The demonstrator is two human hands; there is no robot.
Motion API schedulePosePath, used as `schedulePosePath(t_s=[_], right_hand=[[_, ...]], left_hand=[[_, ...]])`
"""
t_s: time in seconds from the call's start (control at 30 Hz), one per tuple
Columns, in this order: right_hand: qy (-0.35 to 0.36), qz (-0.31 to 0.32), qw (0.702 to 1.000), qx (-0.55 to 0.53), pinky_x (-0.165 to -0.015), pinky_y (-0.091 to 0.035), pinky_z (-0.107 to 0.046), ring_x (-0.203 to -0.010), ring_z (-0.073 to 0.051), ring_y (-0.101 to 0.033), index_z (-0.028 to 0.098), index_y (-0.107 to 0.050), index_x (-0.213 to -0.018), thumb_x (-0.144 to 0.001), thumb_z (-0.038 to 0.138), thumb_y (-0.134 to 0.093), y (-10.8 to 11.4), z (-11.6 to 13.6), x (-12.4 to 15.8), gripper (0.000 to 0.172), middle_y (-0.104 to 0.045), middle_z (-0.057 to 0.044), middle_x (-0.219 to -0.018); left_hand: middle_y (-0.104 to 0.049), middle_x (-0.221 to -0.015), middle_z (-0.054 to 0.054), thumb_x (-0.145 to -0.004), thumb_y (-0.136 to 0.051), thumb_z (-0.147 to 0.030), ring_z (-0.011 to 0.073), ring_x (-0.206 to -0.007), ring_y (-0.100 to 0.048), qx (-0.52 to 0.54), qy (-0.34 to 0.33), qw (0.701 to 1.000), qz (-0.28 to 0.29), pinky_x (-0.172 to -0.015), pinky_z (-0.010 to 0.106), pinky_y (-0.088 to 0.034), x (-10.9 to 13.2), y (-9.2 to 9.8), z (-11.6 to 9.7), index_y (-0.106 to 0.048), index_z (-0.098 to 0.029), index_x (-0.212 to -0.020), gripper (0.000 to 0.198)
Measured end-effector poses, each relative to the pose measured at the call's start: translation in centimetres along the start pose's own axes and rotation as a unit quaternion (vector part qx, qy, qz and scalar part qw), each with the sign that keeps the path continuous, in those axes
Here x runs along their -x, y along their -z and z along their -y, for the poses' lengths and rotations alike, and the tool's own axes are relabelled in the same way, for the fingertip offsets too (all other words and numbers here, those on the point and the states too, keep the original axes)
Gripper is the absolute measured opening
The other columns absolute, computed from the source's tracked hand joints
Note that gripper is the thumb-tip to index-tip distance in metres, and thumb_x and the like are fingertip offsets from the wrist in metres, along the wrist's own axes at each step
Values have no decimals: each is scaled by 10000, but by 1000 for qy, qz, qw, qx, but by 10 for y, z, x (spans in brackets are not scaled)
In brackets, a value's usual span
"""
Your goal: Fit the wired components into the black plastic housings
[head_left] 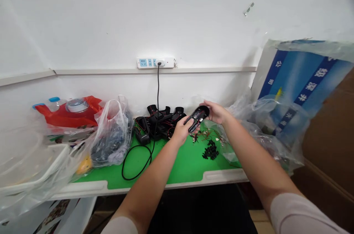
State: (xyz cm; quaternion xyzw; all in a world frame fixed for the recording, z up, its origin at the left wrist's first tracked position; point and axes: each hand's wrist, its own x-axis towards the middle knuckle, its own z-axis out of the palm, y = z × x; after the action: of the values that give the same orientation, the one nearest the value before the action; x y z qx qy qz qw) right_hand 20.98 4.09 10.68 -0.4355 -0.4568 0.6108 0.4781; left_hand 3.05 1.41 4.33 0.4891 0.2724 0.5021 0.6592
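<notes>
Pale sleeves point(301, 213) lead to bare forearms point(257, 156) reaching out over a green mat point(177, 169) — the right hand point(218, 113) pinches the upper end of an open black plastic housing point(197, 118) between thumb and fingers, and the left hand point(180, 132) curls closed around its lower end, holding it just above the mat. Close by lie a heap of small black parts point(210, 150) and loose thin wires point(206, 135), with more black housings point(157, 123) piled just past the left hand

Pale sleeves point(301, 215), probably light grey
</notes>
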Motion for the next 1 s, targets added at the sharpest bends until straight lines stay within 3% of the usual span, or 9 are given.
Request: schedulePosePath(t_s=[0.07,0.1,0.23,0.33,0.57,0.7,0.87,1.0], right_hand=[[29,-89,994,-57,-547,-545,-280,-582,-132,-618,172,-549,-821,-875,372,-445,-1,-23,-3,232,-640,-36,-708],[17,-79,995,-53,-510,-533,-265,-549,-126,-606,164,-547,-794,-871,370,-459,-4,-35,-2,237,-628,-36,-688],[-80,154,985,16,-457,-509,-235,-532,-120,-608,120,-600,-820,-780,397,-623,-22,-73,6,280,-649,-68,-762],[-76,201,977,15,-473,-512,-219,-547,-104,-609,104,-625,-818,-733,403,-678,-34,-87,8,316,-659,-72,-790],[-55,152,987,-14,-403,-446,-186,-448,-67,-525,113,-621,-697,-667,364,-736,-39,-102,8,278,-595,-2,-600],[5,119,993,10,-394,-416,-209,-416,-75,-476,147,-585,-654,-699,402,-686,-36,-105,10,278,-524,29,-520],[96,41,981,165,-393,-373,-253,-379,-108,-453,196,-530,-597,-770,404,-551,-35,-108,9,271,-501,29,-491],[174,35,938,298,-442,-345,-258,-420,-127,-446,211,-525,-589,-784,309,-484,-37,-111,12,222,-477,29,-462]], left_hand=[[-675,-895,98,-716,-661,-425,202,-727,-662,38,-56,994,-90,-606,297,-513,-8,7,8,-526,-175,-1134,506],[-668,-939,93,-719,-660,-423,199,-774,-658,55,-80,987,-124,-633,293,-510,-11,11,10,-518,-191,-1143,503],[-630,-1061,68,-735,-662,-367,170,-910,-620,116,-140,969,-166,-740,271,-482,-15,23,10,-514,-232,-1142,454],[-618,-1080,55,-734,-671,-322,162,-948,-601,141,-152,963,-172,-789,279,-467,-11,28,9,-510,-241,-1123,429],[-643,-1010,65,-691,-709,-272,177,-932,-607,94,-150,967,-181,-841,318,-449,-10,28,16,-517,-192,-1071,434],[-647,-994,43,-690,-703,-263,161,-929,-608,66,-167,961,-211,-839,291,-453,-12,32,15,-499,-204,-1064,430],[-660,-933,44,-636,-730,-214,169,-811,-627,18,-128,963,-238,-742,310,-492,-12,37,17,-452,-217,-1141,577],[-638,-854,32,-605,-734,-186,152,-737,-611,33,-103,962,-249,-672,291,-504,-13,36,18,-515,-171,-992,445]])
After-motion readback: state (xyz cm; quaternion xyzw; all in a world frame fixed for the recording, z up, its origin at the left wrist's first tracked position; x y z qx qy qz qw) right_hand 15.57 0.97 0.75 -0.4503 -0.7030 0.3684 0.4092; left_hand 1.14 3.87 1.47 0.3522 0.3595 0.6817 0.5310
